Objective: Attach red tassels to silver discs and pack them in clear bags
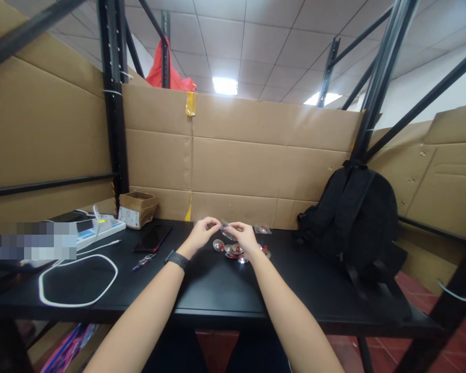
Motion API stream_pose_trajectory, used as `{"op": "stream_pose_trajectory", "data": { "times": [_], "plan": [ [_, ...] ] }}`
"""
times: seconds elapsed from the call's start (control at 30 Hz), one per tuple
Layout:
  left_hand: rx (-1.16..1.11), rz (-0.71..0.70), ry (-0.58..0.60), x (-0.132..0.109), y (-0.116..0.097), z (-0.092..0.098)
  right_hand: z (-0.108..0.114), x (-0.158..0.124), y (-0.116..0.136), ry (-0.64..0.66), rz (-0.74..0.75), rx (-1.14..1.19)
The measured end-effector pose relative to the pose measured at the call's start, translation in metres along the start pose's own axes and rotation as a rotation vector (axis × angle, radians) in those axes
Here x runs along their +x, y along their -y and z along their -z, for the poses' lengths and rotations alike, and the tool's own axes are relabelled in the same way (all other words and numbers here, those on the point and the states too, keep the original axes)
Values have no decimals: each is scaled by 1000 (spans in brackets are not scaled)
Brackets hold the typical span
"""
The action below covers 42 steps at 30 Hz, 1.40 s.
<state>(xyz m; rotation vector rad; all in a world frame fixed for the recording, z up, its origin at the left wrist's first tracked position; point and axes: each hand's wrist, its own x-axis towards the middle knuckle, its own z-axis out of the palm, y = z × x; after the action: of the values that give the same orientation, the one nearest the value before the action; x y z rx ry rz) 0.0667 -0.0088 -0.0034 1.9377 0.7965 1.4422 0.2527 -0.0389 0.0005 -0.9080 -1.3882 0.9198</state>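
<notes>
Both hands meet above the middle of the black table. My left hand [204,231], with a dark watch on the wrist, pinches the left edge of a small clear plastic packet [226,229]. The packet's right side is between the fingers of my right hand [243,235]. What the packet contains is too small to tell. Just below the hands lie several shiny silver round pieces with red parts [235,250], partly hidden by my right hand and wrist. Another clear packet with something red inside [262,229] lies flat behind my right hand.
A black backpack [357,217] stands at the right. Left of the hands are a phone [153,238], a keychain [143,262], an open cardboard box [138,208], a power strip [114,227] and a looped white cable [77,304]. Cardboard panels [236,160] rise behind the table.
</notes>
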Motion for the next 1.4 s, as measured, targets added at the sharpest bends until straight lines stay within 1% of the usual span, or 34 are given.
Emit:
{"op": "stream_pose_trajectory", "data": {
  "times": [0.17, 0.27, 0.43, 0.53, 0.67, 0.77, 0.87, 0.93, 1.03, 1.17, 1.23, 1.3, 1.4],
  "plan": [
    [-38, 21, 32, 0, 2, 0, 0, -1, 0, -22, -224, 206],
    [-57, 10, 49, -1, 2, -1, 1, -1, 2, -24, -319, 307],
    [-79, 45, 105, -2, 2, -1, 3, -4, 6, -14, -452, 347],
    [-94, 52, 127, -3, 1, 0, 5, -5, 8, -18, -478, 341],
    [-106, 16, 121, -4, 0, 4, 8, -4, 7, -29, -454, 375],
    [-121, 4, 81, -3, 1, 8, 10, -3, 4, -92, -392, 337],
    [-112, 21, 54, -2, 8, 10, 11, -3, 2, -153, -318, 286],
    [-79, 51, 34, -2, 15, 9, 10, -3, 2, -170, -266, 320],
    [-62, 67, -36, -1, 26, 5, 7, -2, 1, -167, -204, 382],
    [-152, 56, -150, 0, 34, 1, 6, -1, -3, -154, -154, 442],
    [-156, 60, -196, 0, 32, -1, 6, -1, -4, -152, -137, 471],
    [-106, 51, -248, -1, 27, -1, 6, -2, -5, -158, -125, 500],
    [-46, 3, -318, -2, 17, -1, 6, -2, -5, -149, -108, 527]
  ]
}}
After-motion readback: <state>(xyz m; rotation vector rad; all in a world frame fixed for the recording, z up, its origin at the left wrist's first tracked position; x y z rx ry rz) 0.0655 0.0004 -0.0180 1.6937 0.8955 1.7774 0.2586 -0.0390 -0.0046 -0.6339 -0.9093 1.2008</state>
